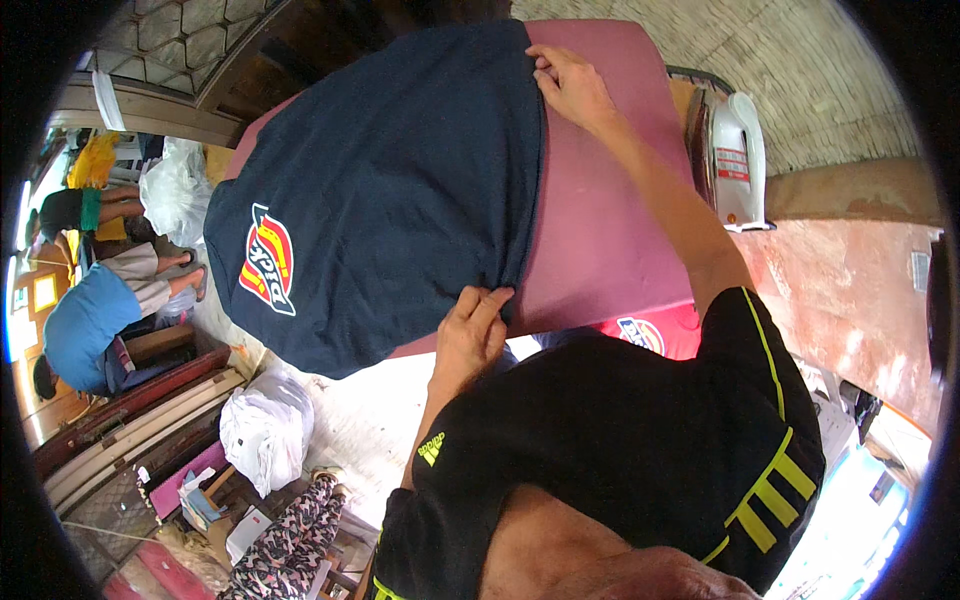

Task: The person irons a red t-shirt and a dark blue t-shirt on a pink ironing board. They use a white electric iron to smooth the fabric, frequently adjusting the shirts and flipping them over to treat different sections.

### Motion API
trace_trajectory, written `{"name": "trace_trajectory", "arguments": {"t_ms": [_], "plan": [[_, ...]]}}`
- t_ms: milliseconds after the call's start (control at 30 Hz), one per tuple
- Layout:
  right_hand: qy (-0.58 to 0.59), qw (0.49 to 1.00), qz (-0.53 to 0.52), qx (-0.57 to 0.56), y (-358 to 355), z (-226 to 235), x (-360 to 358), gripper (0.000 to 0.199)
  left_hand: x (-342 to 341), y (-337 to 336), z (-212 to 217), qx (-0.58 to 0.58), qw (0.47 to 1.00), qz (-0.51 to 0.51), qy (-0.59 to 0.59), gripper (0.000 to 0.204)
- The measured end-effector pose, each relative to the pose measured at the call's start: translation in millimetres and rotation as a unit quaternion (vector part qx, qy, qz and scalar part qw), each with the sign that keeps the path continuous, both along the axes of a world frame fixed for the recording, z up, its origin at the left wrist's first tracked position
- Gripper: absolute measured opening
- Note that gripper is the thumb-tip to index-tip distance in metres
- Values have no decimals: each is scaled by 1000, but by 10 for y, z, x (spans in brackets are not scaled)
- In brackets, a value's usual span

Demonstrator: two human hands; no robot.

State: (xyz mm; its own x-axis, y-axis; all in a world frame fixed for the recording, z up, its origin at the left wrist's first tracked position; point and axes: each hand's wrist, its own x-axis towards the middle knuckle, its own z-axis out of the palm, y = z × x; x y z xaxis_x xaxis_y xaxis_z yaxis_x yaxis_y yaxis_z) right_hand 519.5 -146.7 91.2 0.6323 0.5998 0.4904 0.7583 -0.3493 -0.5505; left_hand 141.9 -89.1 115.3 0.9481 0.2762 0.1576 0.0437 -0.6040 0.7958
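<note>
A dark navy shirt [390,170] with a red, yellow and white printed emblem lies spread over a mauve padded ironing board [610,230]. Its straight hem runs across the board, from the far side to the near one. At the hem's near end, my left hand [472,330] has thumb and fingers closed on the cloth. My right hand [575,85] reaches across the board and pinches the same hem at its far end. To the right of the board, a white and red iron [735,165] stands on its heel.
Red cloth [675,330] with a similar print shows below the board's near edge. White plastic bags [265,425] rest on the floor at left. Beyond them, a person in a blue top [90,320] bends over, beside another person. Patterned trousers [290,540] of someone else show at the bottom.
</note>
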Motion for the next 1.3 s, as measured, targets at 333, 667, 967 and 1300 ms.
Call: {"name": "trace_trajectory", "arguments": {"t_ms": [333,667,967,1300], "plan": [[-45,991,-7,-128,509,115,787,39,-67,88,179,26,996,52,62,37],[-52,991,75,102,1092,-11,1285,19,-268,588,502,23,981,189,-40,9],[-245,914,281,159,1219,1673,339,11,-1069,1267,690,195,886,418,-32,7],[-417,892,172,-17,1152,1994,712,34,-1704,1309,1148,292,887,343,100,23]]}}
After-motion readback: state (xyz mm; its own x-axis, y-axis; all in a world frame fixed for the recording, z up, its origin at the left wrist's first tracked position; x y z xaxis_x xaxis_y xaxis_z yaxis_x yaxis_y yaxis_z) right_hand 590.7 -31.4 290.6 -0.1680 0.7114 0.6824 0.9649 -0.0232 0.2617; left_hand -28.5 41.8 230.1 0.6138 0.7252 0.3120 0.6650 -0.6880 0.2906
